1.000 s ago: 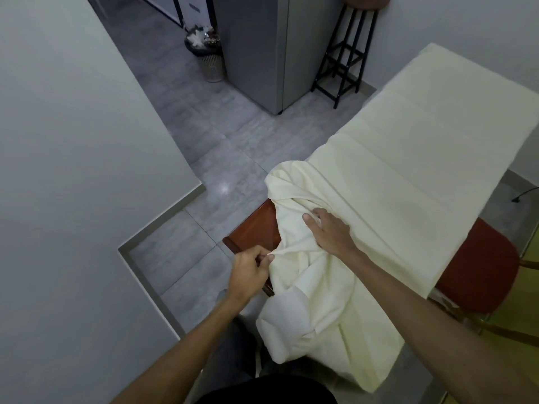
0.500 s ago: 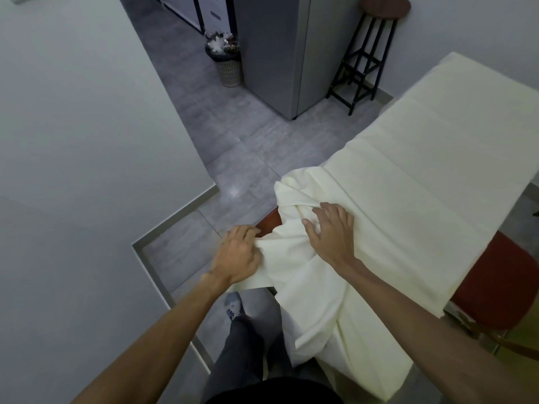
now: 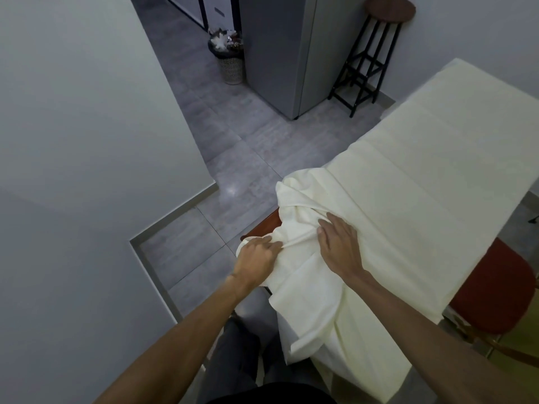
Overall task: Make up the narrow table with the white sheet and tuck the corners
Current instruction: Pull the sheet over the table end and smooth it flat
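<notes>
White sheet (image 3: 423, 199) lies spread along the top of the narrow desk (image 3: 262, 228). It is flat over the far part, with fold creases running across it. At the near end it is bunched into loose folds and hangs over the end toward the floor (image 3: 233, 135). One brown corner of the desk shows bare at the near left, just beside the bunched cloth.

The left hand (image 3: 256, 258) has its fingers curled round a gathered fold of the sheet at that corner. The right hand (image 3: 339, 246) lies palm down on the bunched cloth just beside the left, fingers nearly straight, pressing the sheet onto the desk top and grasping nothing. The hands are near each other but apart.

A red rounded surface (image 3: 495, 290) shows below the sheet's right edge; whether it belongs to the desk or is a separate seat cannot be told.

On the grey tiled floor beyond stand a black stool (image 3: 370, 53) with a round brown seat, a tall grey cabinet (image 3: 280, 53) beside it, and a full waste basket (image 3: 230, 62) left of the cabinet.
</notes>
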### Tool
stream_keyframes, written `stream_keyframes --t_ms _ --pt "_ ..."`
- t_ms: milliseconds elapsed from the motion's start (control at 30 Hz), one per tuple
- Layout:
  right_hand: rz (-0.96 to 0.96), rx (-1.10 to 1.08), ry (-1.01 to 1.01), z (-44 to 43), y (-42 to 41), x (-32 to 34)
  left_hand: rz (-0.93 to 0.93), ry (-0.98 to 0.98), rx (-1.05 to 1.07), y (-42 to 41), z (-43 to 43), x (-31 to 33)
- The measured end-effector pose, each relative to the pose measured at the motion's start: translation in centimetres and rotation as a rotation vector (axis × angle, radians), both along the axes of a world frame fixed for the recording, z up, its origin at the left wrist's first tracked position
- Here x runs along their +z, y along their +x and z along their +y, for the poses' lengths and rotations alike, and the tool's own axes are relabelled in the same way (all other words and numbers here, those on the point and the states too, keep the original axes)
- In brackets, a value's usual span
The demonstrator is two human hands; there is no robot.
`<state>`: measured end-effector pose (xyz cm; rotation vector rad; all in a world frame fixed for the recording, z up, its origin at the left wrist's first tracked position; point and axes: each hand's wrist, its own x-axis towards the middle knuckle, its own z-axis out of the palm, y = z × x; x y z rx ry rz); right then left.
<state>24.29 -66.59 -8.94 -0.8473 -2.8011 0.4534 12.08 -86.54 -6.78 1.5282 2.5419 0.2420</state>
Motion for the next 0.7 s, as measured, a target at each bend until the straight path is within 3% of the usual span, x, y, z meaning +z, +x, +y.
stream_keyframes --t_ms 200,467,600,700 --pt "0.010 0.124 -0.037 -1.5 -1.3 1.1 -0.078 0.049 0.120 -2.8 -6.5 2.4" --pt "0.094 0.109 -0.143 -5.0 -4.9 2.8 0.155 0.253 0.196 -9.9 -11.0 6.2" --pt "0.041 0.153 -0.119 -6.4 -6.1 2.8 0.233 0.197 0.252 -14.6 -14.5 6.0" --pt "-0.002 0.081 -0.137 -7.3 -6.5 2.1 0.166 0.058 0.295 -17.4 -16.4 4.4"
